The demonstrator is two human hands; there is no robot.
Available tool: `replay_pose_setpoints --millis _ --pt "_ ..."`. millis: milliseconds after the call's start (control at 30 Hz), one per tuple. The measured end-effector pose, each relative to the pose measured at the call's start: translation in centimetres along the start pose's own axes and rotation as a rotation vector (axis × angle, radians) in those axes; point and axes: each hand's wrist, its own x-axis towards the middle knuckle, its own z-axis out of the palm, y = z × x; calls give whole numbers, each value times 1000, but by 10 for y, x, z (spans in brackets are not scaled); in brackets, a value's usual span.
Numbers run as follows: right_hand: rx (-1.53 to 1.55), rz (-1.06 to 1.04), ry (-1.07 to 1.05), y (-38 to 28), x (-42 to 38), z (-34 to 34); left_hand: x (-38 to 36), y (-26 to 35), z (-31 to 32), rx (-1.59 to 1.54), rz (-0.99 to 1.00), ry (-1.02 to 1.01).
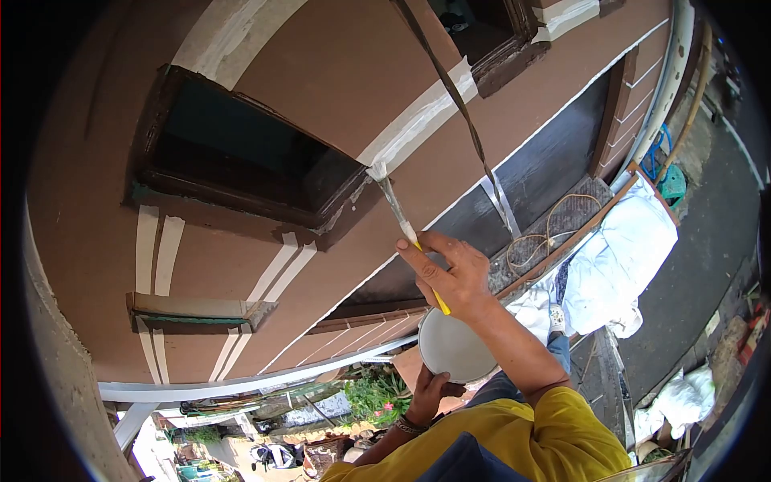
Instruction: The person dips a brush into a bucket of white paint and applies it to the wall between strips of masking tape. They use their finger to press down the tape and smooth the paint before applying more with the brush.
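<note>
My right hand [454, 277] is closed around the yellow handle of a paintbrush [393, 201]. The brush's white-coated bristles meet the lower end of a white painted band [422, 116] on the brown wall [321, 88], at the corner of a dark-framed window opening [249, 153]. White streaks run along this band, and a few pale drips show beside the window frame. Lower down, my left hand [430, 395] grips the rim of a round, pale paint bucket [454, 347], its thumb on the edge. The bucket is partly behind my right forearm, and its contents are hard to make out.
A dark twisted cable [454, 88] hangs across the wall. Below is a ledge with a looped cord [548, 239] and white sheeting [618, 249]. A white rail [265, 390] runs along the wall's lower edge. Plants [377, 394] and a paved road [707, 265] lie far below.
</note>
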Motion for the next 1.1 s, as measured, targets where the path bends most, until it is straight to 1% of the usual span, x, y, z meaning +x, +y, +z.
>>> replay_pose_setpoints --millis 67,167,267,367,467,567,700,867,1067,1100 --pt "-18 1 57 5 -5 1 1 -1 -2 -4 0 2" --pt "-82 39 49 10 -1 -3 1 -3 -2 -8 20 -7" --pt "-22 -21 9 8 0 1 0 2 -1 -4 -5 -20" --pt "4 -32 12 3 2 -5 1 1 -3 -1 -9 -34" --pt "60 13 114 8 -7 -3 1 1 -2 -7 -3 -29" --pt "-3 -22 66 15 -5 -4 3 -4 -4 3 22 -16" --pt "-24 -34 -14 17 2 -5 2 -7 -5 -6 8 -7" --pt "-37 -53 -4 17 -3 -9 1 -7 -6 -8 13 -2" --pt "15 -42 -36 25 -2 -9 1 -3 -2 -6 18 -1" --pt "61 -24 14 25 -2 -11 3 -4 -3 -1 12 -5"
